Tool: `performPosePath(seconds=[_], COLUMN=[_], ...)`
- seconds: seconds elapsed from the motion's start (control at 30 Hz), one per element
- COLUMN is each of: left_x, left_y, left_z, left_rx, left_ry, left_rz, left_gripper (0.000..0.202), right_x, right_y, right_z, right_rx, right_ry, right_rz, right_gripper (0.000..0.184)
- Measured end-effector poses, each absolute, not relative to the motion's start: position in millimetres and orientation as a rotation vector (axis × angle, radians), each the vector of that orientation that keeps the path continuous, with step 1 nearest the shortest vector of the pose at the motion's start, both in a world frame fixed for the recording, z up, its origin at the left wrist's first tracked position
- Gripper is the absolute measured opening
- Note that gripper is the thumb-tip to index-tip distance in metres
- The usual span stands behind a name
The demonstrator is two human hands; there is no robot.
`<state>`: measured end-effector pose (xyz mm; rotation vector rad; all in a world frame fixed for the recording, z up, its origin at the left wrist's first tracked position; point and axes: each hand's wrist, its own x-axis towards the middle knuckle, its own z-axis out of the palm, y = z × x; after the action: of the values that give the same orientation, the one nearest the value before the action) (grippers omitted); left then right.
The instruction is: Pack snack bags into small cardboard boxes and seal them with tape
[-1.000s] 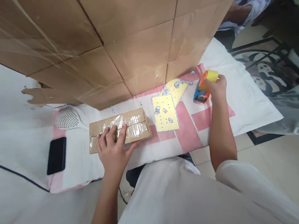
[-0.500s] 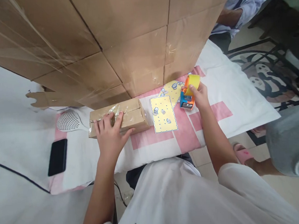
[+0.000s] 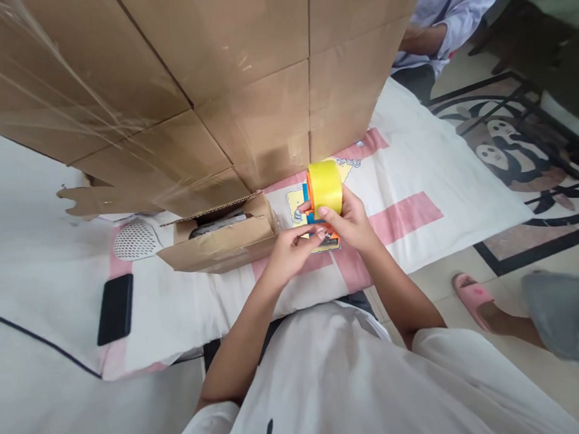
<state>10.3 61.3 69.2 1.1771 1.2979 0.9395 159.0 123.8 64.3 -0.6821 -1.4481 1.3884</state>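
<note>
My right hand (image 3: 349, 224) is wrapped round a tape dispenser (image 3: 326, 187) with a yellow roll and orange and blue parts. At its lower end my left hand (image 3: 295, 251) has thumb and fingers closed together, touching the dispenser; what they pinch is too small to make out. To the left lies a long cardboard box (image 3: 224, 245) with its flaps lifted and something dark and plastic-looking inside. Under the dispenser, yellow patterned cards (image 3: 296, 203) are partly covered by it and my hands.
Large stacked cartons (image 3: 256, 112) rise behind the work area. A white slotted skimmer (image 3: 135, 240) and a black phone (image 3: 115, 309) lie at left on the pink and white cloth (image 3: 401, 228). Another person's sleeve (image 3: 469, 15) shows at upper right, and a slippered foot (image 3: 472, 299) at right.
My left hand has left the box and moved right to the dispenser. The box flaps have come up. My right hand has brought the dispenser left and lower, over the yellow cards.
</note>
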Motion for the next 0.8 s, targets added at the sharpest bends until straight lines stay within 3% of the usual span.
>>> performPosePath(seconds=[0.23,0.47,0.8], left_x=[12.5,20.5,17.2], left_y=[74.0,77.8,74.4], left_z=[53.8,50.6,58.5], left_rx=[1.115,1.335,1.336], left_ry=[1.278,1.412,1.425], left_rz=[1.023,1.024,0.799], left_gripper=[0.02,0.011,0.023], right_x=[162.4,163.5,159.7], right_y=[127.1,129.4,141.0], right_z=[43.7,31.4,13.6], right_rx=[-0.702,-0.746,-0.823], right_ry=[-1.468,-1.478,-1.365], right_rz=[1.271,1.242,1.26], right_gripper=[0.032,0.037,0.039])
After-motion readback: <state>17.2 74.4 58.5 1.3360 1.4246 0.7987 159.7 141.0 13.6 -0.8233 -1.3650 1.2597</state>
